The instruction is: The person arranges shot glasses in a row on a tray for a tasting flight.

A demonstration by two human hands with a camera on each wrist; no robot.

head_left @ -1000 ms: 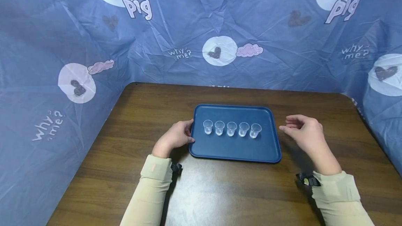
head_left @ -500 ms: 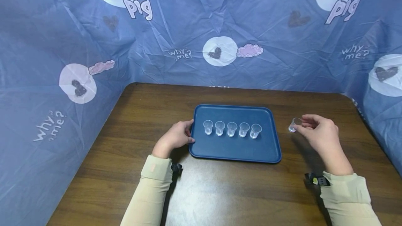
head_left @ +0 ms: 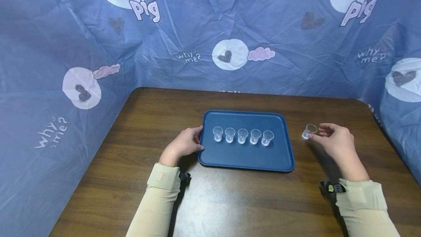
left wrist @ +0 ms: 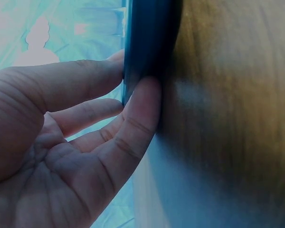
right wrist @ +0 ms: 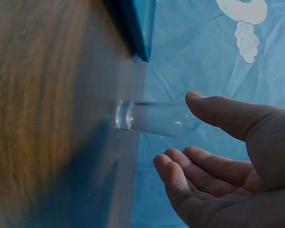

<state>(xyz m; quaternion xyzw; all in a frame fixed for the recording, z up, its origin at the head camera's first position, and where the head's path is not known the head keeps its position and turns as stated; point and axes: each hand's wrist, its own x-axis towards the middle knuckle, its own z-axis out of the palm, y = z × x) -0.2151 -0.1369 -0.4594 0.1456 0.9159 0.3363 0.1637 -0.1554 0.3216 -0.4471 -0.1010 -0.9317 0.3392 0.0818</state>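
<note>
My left hand (head_left: 183,142) holds the left edge of a blue tray (head_left: 243,159). In the left wrist view its digits meet the tray's rim (left wrist: 149,38), one fingertip (left wrist: 147,95) low against it near the tabletop. Several small clear shot glasses (head_left: 242,135) stand upright in a row on the tray. Right of the tray, one more clear shot glass (head_left: 308,131) stands on the table. Beside it is my right hand (head_left: 335,142). The right wrist view shows the thumb (right wrist: 213,109) at that glass's (right wrist: 154,118) rim, while the curved fingers (right wrist: 199,173) stay apart from it.
The brown wooden table (head_left: 243,196) ends at a blue printed cloth (head_left: 184,21) hung behind and along both sides. Black wrist straps (head_left: 332,187) sit at both cuffs. The tray's corner (right wrist: 145,52) shows near the glass in the right wrist view.
My right hand has shifted right from beside the tray, and the separate shot glass now shows standing where the hand was. Its fingers have eased off the glass. The left hand and tray stayed put.
</note>
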